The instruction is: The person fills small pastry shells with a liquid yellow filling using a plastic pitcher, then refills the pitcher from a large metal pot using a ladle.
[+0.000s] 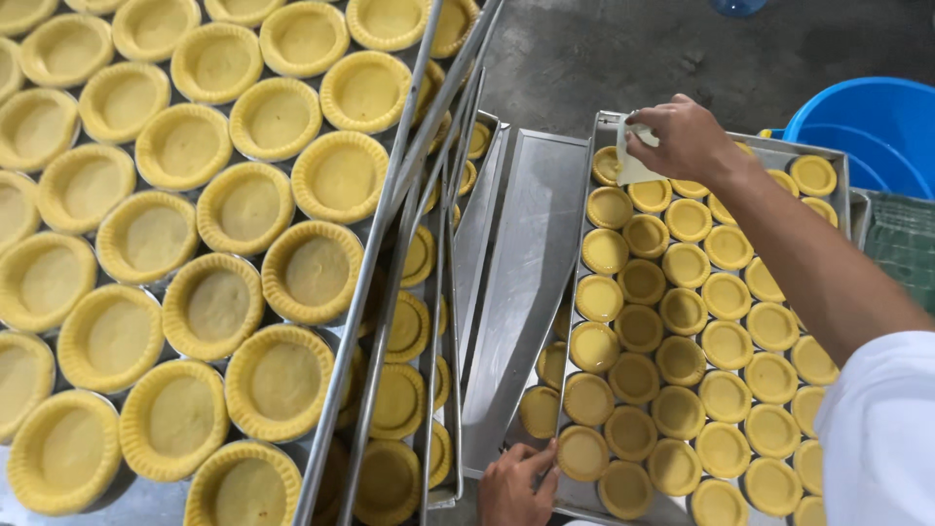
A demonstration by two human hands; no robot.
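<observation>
Left hand [514, 484] pinches the near rim of the rectangular metal tray [596, 136] of small yellow tart shells [638, 329]. Right hand [682, 136] clamps a pale flat scraper [633, 166] at the far corner. Risk: the one-handed hold tilts the tray and the shells slide onto the stacked trays [516, 282] beneath.

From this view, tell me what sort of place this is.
Most likely a commercial bakery or pastry production room. Metal trays hold rows of unbaked tart shells, more trays sit stacked in a metal rack, and a blue plastic tub stands on the bare concrete floor.
</observation>
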